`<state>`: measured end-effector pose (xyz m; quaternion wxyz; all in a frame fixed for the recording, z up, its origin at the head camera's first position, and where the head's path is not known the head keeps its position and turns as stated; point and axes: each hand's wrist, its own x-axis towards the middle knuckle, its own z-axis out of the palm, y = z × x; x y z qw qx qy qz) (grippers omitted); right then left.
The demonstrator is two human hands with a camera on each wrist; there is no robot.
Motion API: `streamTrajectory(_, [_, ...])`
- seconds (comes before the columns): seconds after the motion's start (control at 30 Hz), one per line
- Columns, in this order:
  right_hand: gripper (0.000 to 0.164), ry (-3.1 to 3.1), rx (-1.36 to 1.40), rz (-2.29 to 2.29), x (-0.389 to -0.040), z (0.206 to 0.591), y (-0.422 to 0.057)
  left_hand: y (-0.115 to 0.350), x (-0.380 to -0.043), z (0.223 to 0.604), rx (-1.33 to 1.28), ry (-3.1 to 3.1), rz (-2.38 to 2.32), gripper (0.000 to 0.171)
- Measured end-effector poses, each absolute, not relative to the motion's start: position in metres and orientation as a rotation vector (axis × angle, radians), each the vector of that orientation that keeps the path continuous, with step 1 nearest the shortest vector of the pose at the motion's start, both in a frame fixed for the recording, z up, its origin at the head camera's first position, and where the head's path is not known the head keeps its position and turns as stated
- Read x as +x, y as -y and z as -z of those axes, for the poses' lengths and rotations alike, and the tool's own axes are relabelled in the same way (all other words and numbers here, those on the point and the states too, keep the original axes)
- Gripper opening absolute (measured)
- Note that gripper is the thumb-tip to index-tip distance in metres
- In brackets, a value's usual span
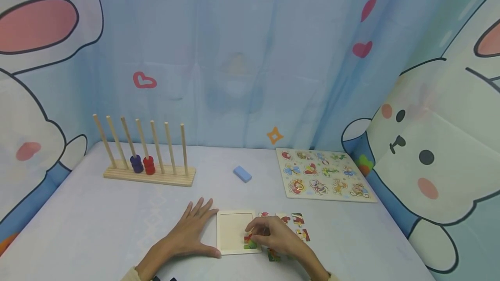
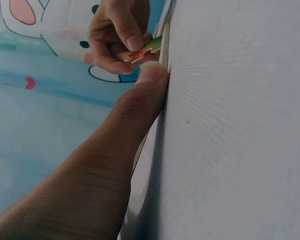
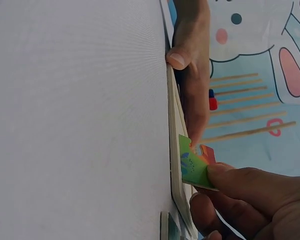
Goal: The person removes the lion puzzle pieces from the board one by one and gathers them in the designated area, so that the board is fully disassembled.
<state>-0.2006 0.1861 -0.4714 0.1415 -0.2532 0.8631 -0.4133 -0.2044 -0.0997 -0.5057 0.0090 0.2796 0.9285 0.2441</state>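
A square wooden puzzle frame [image 1: 231, 229] with a raised rim lies on the white table. My left hand [image 1: 192, 233] touches its left side, fingers spread and thumb at the lower left corner. Over the frame's right part, my right hand [image 1: 273, 234] pinches a puzzle piece [image 3: 194, 169] between thumb and fingers. Green and red-orange print covers that piece, and it is tilted, its lower edge at the frame in the right wrist view. Several loose puzzle pieces [image 1: 298, 219] lie right of the frame, some hidden by the right hand.
Behind the left hand stands a wooden peg rack [image 1: 152, 177] with blue rings [image 1: 136, 164] and red rings [image 1: 149, 165]. A blue block [image 1: 242, 174] lies mid-table. A wooden board with insect pictures [image 1: 328, 174] lies at the back right. A printed curtain [image 1: 234, 55] hangs behind.
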Motion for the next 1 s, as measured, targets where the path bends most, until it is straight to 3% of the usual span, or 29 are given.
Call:
streamTrajectory(0.67, [0.022,-2.444,-0.783,1.199,-0.201,0.471,-0.191,0.100,-0.203,0.506,0.882,-2.904,-0.773,0.111])
streamTrajectory(1.0, [0.024,-2.467,-0.636,1.326,-0.201,0.467,-0.211,0.100,-0.204,0.506,0.897,-2.906,-0.779,0.112])
